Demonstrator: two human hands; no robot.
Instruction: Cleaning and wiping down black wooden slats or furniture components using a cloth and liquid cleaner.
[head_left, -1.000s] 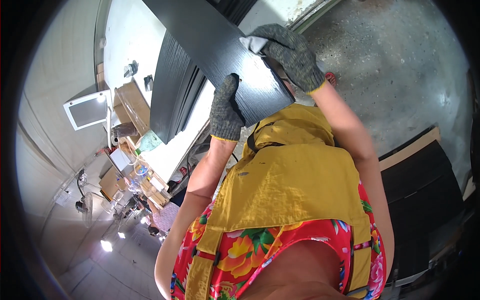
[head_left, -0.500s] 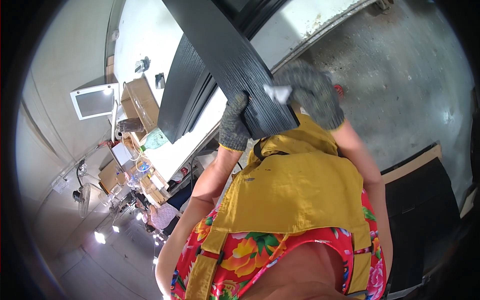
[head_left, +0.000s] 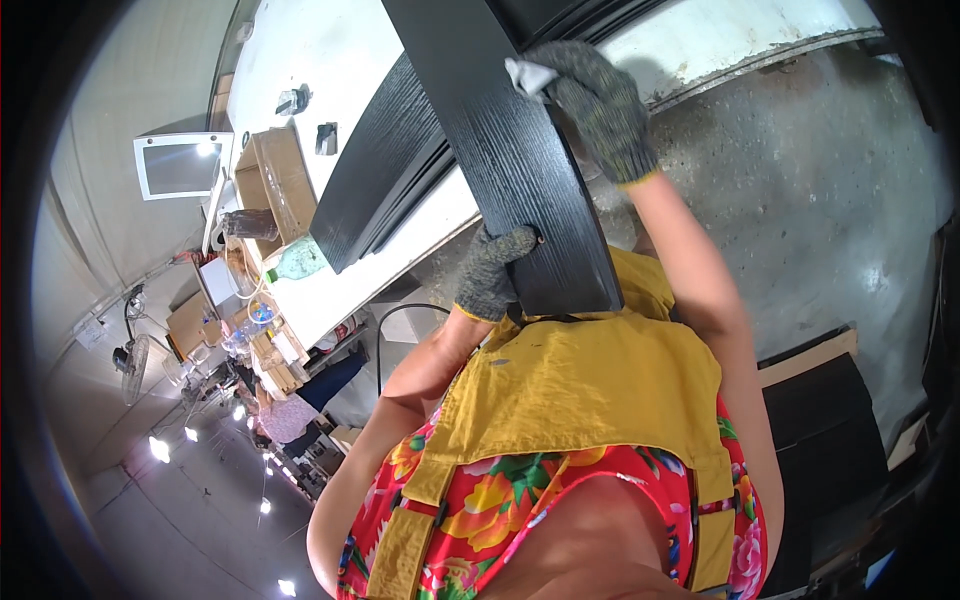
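A long black wood-grain board [head_left: 500, 140] runs from the top of the view down to my chest. My left hand [head_left: 492, 272], in a grey knit glove, grips its lower left edge. My right hand [head_left: 598, 105], also gloved, presses a small white cloth [head_left: 528, 75] against the board's right side higher up. Under the board lies a stack of black panels [head_left: 372, 185] on a white worktable [head_left: 300, 60]. I wear a yellow apron [head_left: 570, 400] over a red flowered top.
Open cardboard boxes [head_left: 275, 180], a green bottle [head_left: 298, 262] and small items sit on the table's left part. A wall screen [head_left: 180, 165] hangs at left. More black panels [head_left: 820, 420] lie on the grey concrete floor [head_left: 800, 200] at right. A person [head_left: 285, 415] stands far off below left.
The board has slid closer to my chest. My right hand with the cloth has moved up along it, and my left hand has shifted lower on the edge.
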